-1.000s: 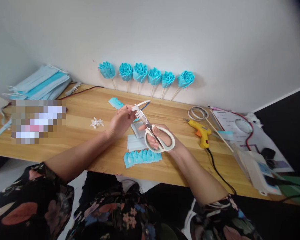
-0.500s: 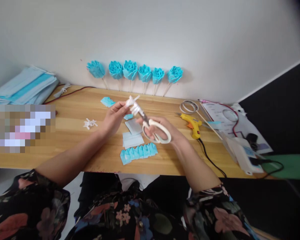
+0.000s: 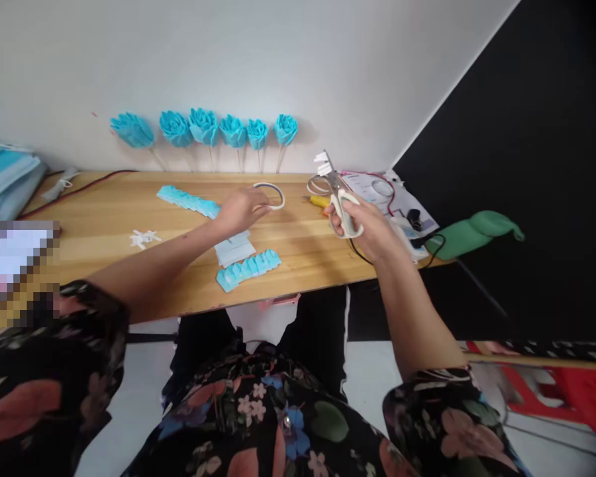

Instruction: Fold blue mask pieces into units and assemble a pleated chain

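White-handled scissors point(image 3: 341, 196) sit in the right hand point(image 3: 370, 225), its fingers wrapped through the loops, with white strips point(image 3: 322, 163) stuck at the blades. The hands have just drawn apart: the left hand point(image 3: 243, 211) pinches a white ring point(image 3: 282, 195) above the wooden table point(image 3: 189, 271), well away from the blades, so cutting seems paused. A small pile of white scraps point(image 3: 145, 237) lies to the left; a pleated blue strip point(image 3: 248, 268) lies near the table's front edge.
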A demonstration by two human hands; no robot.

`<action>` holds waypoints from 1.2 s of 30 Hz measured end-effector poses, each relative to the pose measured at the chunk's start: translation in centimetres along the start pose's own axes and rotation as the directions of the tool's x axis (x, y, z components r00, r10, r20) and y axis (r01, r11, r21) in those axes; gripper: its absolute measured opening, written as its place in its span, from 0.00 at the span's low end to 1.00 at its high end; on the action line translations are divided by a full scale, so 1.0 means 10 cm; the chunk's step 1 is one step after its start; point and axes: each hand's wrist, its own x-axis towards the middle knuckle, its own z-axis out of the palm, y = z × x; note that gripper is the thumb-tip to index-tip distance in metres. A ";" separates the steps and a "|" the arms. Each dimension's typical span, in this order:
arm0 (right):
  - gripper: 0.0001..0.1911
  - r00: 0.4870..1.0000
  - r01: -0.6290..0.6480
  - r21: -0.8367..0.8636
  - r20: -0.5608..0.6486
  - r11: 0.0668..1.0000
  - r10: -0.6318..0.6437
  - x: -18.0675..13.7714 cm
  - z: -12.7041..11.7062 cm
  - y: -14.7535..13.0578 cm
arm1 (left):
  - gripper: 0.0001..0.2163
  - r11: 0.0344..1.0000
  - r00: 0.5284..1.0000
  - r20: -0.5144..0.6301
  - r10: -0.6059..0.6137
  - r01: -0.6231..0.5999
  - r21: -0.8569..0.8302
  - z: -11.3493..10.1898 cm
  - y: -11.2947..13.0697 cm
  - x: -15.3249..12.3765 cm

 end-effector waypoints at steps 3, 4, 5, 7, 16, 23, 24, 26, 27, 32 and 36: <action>0.20 0.993 -0.104 0.030 -0.049 0.994 0.105 -0.18 -0.06 0.09 | 0.10 1.000 0.992 0.129 0.010 -0.008 -0.017 0.22 -0.10 0.30; 0.20 0.988 -0.137 0.027 -0.062 0.990 0.138 -0.23 -0.07 0.12 | 0.14 1.000 0.990 0.140 0.011 -0.009 -0.017 0.26 -0.11 0.35; 0.20 0.983 -0.162 0.018 -0.081 0.987 0.163 -0.26 -0.08 0.15 | 0.17 1.000 0.992 0.129 -0.001 0.004 -0.022 0.27 -0.08 0.37; 0.20 0.977 -0.173 -0.005 -0.127 0.985 0.171 -0.28 -0.06 0.21 | 0.19 0.989 0.993 0.064 -0.101 0.107 -0.105 0.22 0.08 0.31; 0.22 0.992 -0.054 -0.160 -0.122 0.986 0.034 -0.13 0.50 0.41 | 0.22 0.367 0.817 0.406 -0.408 0.555 -0.747 -0.01 1.19 -0.48; 0.19 0.984 0.102 -0.696 -0.033 0.710 -0.174 -0.37 0.48 0.33 | 0.19 0.551 0.886 0.253 -0.387 0.443 -0.708 0.02 1.26 -0.68; 0.19 0.984 0.112 -0.724 -0.016 0.681 -0.178 -0.39 0.44 0.31 | 0.19 0.573 0.890 0.244 -0.386 0.439 -0.692 -0.01 1.26 -0.72; 0.19 0.982 0.140 -0.762 0.024 0.633 -0.189 -0.42 0.35 0.27 | 0.20 0.608 0.883 0.247 -0.400 0.457 -0.649 -0.06 1.27 -0.78; 0.20 0.981 0.157 -0.773 0.049 0.615 -0.189 -0.42 0.31 0.25 | 0.20 0.616 0.876 0.267 -0.402 0.474 -0.629 -0.09 1.27 -0.80; 0.18 0.986 0.156 -0.783 0.089 0.602 -0.140 -0.38 0.18 0.17 | 0.21 0.579 0.838 0.376 -0.396 0.546 -0.606 -0.15 1.24 -0.87; 0.17 0.995 0.071 -0.782 0.014 0.619 -0.097 -0.32 0.13 0.13 | 0.22 0.529 0.822 0.432 -0.372 0.570 -0.629 -0.15 1.21 -0.91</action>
